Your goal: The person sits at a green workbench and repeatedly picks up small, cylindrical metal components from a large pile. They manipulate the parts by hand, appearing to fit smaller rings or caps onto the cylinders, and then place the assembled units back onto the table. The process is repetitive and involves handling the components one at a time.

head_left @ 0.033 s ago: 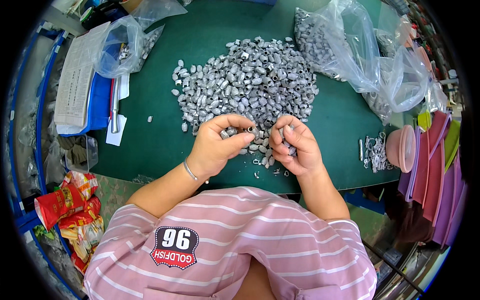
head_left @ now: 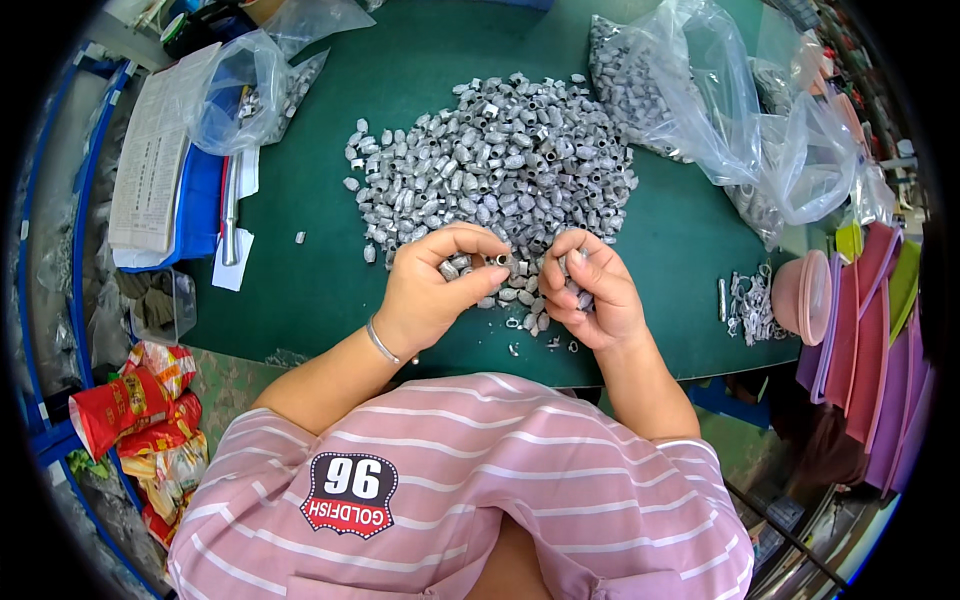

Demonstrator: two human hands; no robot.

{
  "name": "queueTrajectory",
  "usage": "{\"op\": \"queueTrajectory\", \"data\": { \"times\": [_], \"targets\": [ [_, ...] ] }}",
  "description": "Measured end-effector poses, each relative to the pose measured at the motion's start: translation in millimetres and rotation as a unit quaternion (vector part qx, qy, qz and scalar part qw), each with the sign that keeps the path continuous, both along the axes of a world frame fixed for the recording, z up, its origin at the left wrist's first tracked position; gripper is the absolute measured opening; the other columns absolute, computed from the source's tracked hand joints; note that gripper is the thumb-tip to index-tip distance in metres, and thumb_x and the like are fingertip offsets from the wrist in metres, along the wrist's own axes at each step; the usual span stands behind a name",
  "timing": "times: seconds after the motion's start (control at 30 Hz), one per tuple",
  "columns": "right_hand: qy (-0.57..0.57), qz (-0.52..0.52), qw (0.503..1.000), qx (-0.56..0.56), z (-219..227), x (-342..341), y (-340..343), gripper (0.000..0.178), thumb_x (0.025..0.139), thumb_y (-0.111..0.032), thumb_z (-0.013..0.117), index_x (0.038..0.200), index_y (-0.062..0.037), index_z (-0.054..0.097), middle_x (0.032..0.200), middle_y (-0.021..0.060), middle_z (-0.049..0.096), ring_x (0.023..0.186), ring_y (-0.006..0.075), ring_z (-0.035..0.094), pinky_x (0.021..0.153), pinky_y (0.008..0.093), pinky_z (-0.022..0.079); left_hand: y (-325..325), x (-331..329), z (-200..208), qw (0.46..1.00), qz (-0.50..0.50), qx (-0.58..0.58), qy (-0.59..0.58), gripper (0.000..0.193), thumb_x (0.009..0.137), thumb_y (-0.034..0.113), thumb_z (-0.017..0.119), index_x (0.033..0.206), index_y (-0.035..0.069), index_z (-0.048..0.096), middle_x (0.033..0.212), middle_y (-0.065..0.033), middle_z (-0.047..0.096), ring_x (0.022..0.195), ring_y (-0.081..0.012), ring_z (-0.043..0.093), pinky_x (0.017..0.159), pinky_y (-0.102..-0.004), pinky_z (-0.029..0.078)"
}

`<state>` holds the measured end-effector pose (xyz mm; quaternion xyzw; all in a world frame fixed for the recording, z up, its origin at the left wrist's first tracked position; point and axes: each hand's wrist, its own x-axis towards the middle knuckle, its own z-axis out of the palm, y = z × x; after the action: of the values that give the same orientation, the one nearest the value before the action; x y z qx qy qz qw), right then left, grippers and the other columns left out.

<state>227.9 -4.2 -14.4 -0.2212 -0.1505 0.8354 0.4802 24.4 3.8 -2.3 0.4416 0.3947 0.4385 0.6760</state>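
A heap of small grey metal barrel-shaped pieces [head_left: 490, 150] covers the middle of the green table. At its near edge, my left hand [head_left: 438, 285] is closed, pinching one hollow grey piece [head_left: 501, 260] between thumb and forefinger, its open end showing. More grey pieces show inside the curl of its fingers. To the right, my right hand [head_left: 603, 295] is closed too, its thumb and forefinger together at a grey piece [head_left: 564, 266]; others show under its fingers, partly hidden. The hands are a little apart. Several loose pieces [head_left: 525, 298] lie on the table between them.
Clear plastic bags of grey parts [head_left: 640, 90] stand at the far right, and a smaller bag [head_left: 245, 100] sits on papers [head_left: 150, 190] at left. Small metal clasps [head_left: 750, 308] lie by a pink bowl [head_left: 800, 297]. A metal-handled tool [head_left: 230, 215] rests near the blue tray [head_left: 198, 215].
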Motion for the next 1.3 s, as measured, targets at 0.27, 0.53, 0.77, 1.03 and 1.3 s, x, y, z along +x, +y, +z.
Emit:
{"op": "queueTrajectory", "data": {
  "times": [0.27,0.53,0.77,1.03,1.3],
  "targets": [
    [-0.726,-0.038,0.568,0.386,4,-23,2,0.018,0.074,-0.013,0.068,0.088,-0.0043,0.062,0.075,0.0113,0.061,0.068,0.0266,0.061,0.06,0.0363,0.049,2,2,0,0.924,0.059,0.32,0.201,0.019,0.069,-0.003,0.068,0.087,0.003,0.065,0.09,-0.007,0.061,0.074,-0.0131,0.056,0.067,-0.025,0.047],
    [-0.706,-0.009,0.595,0.384,5,-25,-3,0.018,0.071,-0.007,0.068,0.084,-0.0055,0.056,0.081,0.0099,0.055,0.07,0.0296,0.059,0.059,0.0382,0.048,-1,-5,9,0.99,0.014,-0.112,-0.081,0.025,0.079,-0.001,0.061,0.104,-0.002,0.06,0.082,-0.0037,0.054,0.055,-0.0057,0.044,0.045,-0.0183,0.035],
    [-0.603,-0.13,0.646,0.45,-3,-25,-5,0.021,0.07,-0.004,0.071,0.084,-0.0029,0.055,0.083,0.0099,0.057,0.067,0.0237,0.057,0.056,0.0312,0.046,0,-7,0,0.984,0.007,-0.127,-0.127,0.026,0.083,0.003,0.059,0.108,-0.002,0.058,0.078,-0.0017,0.051,0.052,-0.0046,0.04,0.042,-0.018,0.032],
    [-0.055,0.022,0.998,-0.02,8,-16,-6,0.011,0.086,-0.011,0.06,0.091,-0.0016,0.056,0.08,0.005,0.053,0.063,0.0085,0.048,0.042,0.018,0.034,0,-7,1,0.974,0.008,-0.154,-0.164,0.026,0.083,0.003,0.058,0.109,0.0,0.057,0.08,-0.0041,0.055,0.055,-0.0052,0.041,0.043,-0.0177,0.032],
    [0.146,0.034,0.984,-0.095,-3,-14,-5,0.016,0.09,-0.014,0.051,0.097,-0.0002,0.054,0.081,0.0086,0.048,0.058,0.0097,0.041,0.041,0.0179,0.032,4,-6,0,0.923,-0.045,-0.205,-0.323,0.018,0.089,0.011,0.049,0.102,0.002,0.056,0.084,-0.0057,0.053,0.059,-0.0083,0.045,0.043,-0.0187,0.033]
  ]
}}
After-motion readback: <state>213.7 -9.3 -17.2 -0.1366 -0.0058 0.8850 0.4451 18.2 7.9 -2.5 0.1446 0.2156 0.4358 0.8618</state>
